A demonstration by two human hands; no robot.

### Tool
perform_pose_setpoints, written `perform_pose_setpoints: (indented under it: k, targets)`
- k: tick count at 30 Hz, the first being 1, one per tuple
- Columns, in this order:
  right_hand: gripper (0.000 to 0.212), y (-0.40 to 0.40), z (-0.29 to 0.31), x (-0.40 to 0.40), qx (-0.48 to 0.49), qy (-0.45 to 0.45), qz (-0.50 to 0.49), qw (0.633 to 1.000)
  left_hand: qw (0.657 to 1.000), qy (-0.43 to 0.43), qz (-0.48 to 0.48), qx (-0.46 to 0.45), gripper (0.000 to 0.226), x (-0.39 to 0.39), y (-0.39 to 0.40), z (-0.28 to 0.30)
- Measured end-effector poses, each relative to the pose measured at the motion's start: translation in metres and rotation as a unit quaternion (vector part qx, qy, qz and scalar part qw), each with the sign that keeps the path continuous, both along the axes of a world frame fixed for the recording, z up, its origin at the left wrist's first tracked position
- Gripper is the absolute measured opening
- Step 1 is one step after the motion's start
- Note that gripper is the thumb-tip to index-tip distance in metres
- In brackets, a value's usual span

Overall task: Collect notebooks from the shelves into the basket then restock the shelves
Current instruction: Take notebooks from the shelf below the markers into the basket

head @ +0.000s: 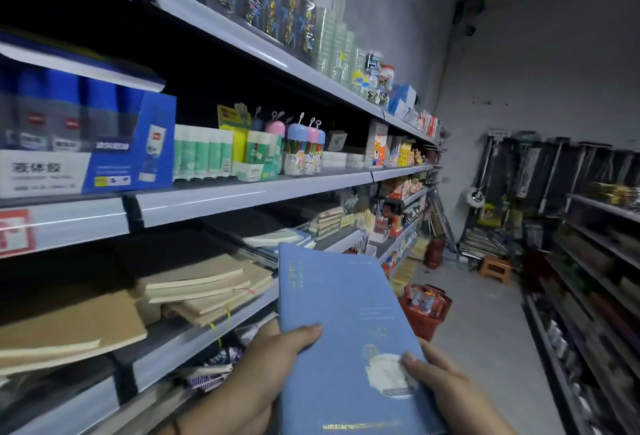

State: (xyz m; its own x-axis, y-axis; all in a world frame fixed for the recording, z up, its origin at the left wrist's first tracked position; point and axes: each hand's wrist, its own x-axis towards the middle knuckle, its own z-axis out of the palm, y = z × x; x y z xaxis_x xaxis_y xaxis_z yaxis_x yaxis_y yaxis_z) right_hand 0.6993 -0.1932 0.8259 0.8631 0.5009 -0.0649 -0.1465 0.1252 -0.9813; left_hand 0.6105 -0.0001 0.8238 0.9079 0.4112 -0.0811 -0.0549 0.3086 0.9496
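Note:
I hold a light blue notebook (343, 323) in front of me with both hands. My left hand (266, 365) grips its left edge, thumb on the cover. My right hand (446, 382) holds the lower right edge, thumb on the white picture on the cover. On the shelf (194, 330) to my left lie stacks of tan kraft notebooks (204, 285), and more notebooks (277, 237) lie further along. A red basket (426, 310) with packets in it stands on the floor just beyond the blue notebook.
Shelves of glue boxes (86, 143), glue sticks (201, 154) and pen tubs (304, 147) run along the left above the notebooks. Another shelving unit (595, 278) lines the right. A grey aisle floor (485, 330) runs ahead to a small orange stool (495, 268).

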Motion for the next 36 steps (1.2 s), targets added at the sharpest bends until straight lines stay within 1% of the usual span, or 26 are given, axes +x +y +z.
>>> perform_pose_setpoints:
  k: [4, 6, 9, 11, 15, 16, 17, 18, 19, 20, 21, 22, 24, 25, 26, 27, 28, 29, 30, 31, 32, 33, 34, 35, 36]
  targets:
    - [0.025, 0.008, -0.009, 0.078, -0.002, 0.011, 0.042, 0.999, 0.999, 0.014, 0.041, 0.026, 0.021, 0.056, -0.003, -0.003]
    - [0.032, 0.014, -0.010, 0.115, -0.011, 0.004, 0.070, 0.997, 0.997, 0.026, 0.063, 0.037, 0.022, 0.083, -0.005, -0.002]
    - [0.040, 0.029, -0.010, 0.169, -0.014, 0.026, 0.113, 0.993, 0.993, 0.044, 0.099, 0.052, 0.022, 0.118, -0.005, 0.004]
    - [0.033, 0.041, -0.007, 0.201, -0.028, 0.033, 0.162, 0.986, 0.987, 0.049, 0.135, 0.067, 0.021, 0.137, -0.001, 0.007]
    - [0.027, 0.075, 0.005, 0.248, -0.058, 0.012, 0.237, 0.970, 0.969, 0.039, 0.214, 0.114, 0.022, 0.160, 0.020, 0.015]
    - [0.026, 0.084, 0.008, 0.255, -0.057, 0.012, 0.251, 0.966, 0.963, 0.030, 0.233, 0.133, 0.027, 0.163, 0.028, 0.016]
    - [0.025, 0.094, 0.012, 0.261, -0.059, 0.014, 0.260, 0.964, 0.953, 0.024, 0.254, 0.164, 0.040, 0.166, 0.036, 0.015]
    - [0.024, 0.103, 0.015, 0.266, -0.060, 0.012, 0.264, 0.963, 0.933, 0.036, 0.276, 0.228, 0.057, 0.167, 0.046, 0.013]
    - [0.023, 0.112, 0.017, 0.271, -0.061, 0.006, 0.265, 0.962, 0.895, 0.078, 0.292, 0.329, 0.075, 0.166, 0.053, 0.013]
    - [0.022, 0.122, 0.018, 0.276, -0.061, 0.001, 0.264, 0.963, 0.834, 0.120, 0.295, 0.451, 0.086, 0.163, 0.060, 0.011]
    - [0.021, 0.130, 0.019, 0.281, -0.063, -0.004, 0.262, 0.963, 0.763, 0.142, 0.277, 0.567, 0.087, 0.161, 0.065, 0.008]
    - [0.021, 0.137, 0.019, 0.286, -0.064, -0.007, 0.263, 0.963, 0.701, 0.159, 0.237, 0.653, 0.086, 0.162, 0.068, 0.008]
    - [0.022, 0.152, 0.024, 0.297, -0.070, -0.005, 0.267, 0.961, 0.633, 0.195, 0.156, 0.733, 0.088, 0.166, 0.067, 0.011]
    - [0.023, 0.160, 0.026, 0.303, -0.075, 0.000, 0.262, 0.962, 0.591, 0.203, 0.139, 0.769, 0.087, 0.170, 0.065, 0.011]
    - [0.023, 0.168, 0.027, 0.312, -0.081, 0.008, 0.256, 0.963, 0.542, 0.195, 0.137, 0.806, 0.081, 0.176, 0.068, 0.009]
    - [0.024, 0.175, 0.028, 0.320, -0.089, 0.013, 0.252, 0.963, 0.504, 0.186, 0.136, 0.833, 0.071, 0.183, 0.071, 0.006]
    - [0.024, 0.182, 0.030, 0.328, -0.094, 0.017, 0.256, 0.962, 0.483, 0.176, 0.138, 0.846, 0.061, 0.191, 0.076, 0.000]
    - [0.023, 0.187, 0.032, 0.335, -0.099, 0.018, 0.269, 0.958, 0.479, 0.161, 0.152, 0.849, 0.053, 0.198, 0.080, -0.002]
    - [0.023, 0.192, 0.035, 0.341, -0.104, 0.016, 0.286, 0.952, 0.484, 0.156, 0.156, 0.847, 0.047, 0.204, 0.084, -0.004]
    - [0.025, 0.197, 0.037, 0.348, -0.118, -0.003, 0.302, 0.946, 0.488, 0.148, 0.163, 0.845, 0.044, 0.211, 0.089, -0.007]
    - [0.029, 0.203, 0.037, 0.353, -0.142, -0.041, 0.317, 0.937, 0.486, 0.144, 0.172, 0.845, 0.043, 0.217, 0.091, -0.008]
    - [0.037, 0.210, 0.033, 0.360, -0.181, -0.106, 0.326, 0.922, 0.484, 0.151, 0.175, 0.844, 0.041, 0.222, 0.093, -0.010]
    - [0.045, 0.214, 0.031, 0.363, -0.225, -0.199, 0.333, 0.894, 0.479, 0.158, 0.179, 0.844, 0.040, 0.226, 0.095, -0.012]
    - [0.050, 0.218, 0.026, 0.367, -0.257, -0.315, 0.331, 0.851, 0.475, 0.166, 0.183, 0.844, 0.038, 0.230, 0.099, -0.013]
    - [0.055, 0.221, 0.022, 0.369, -0.266, -0.433, 0.330, 0.795, 0.469, 0.173, 0.191, 0.845, 0.036, 0.233, 0.102, -0.014]
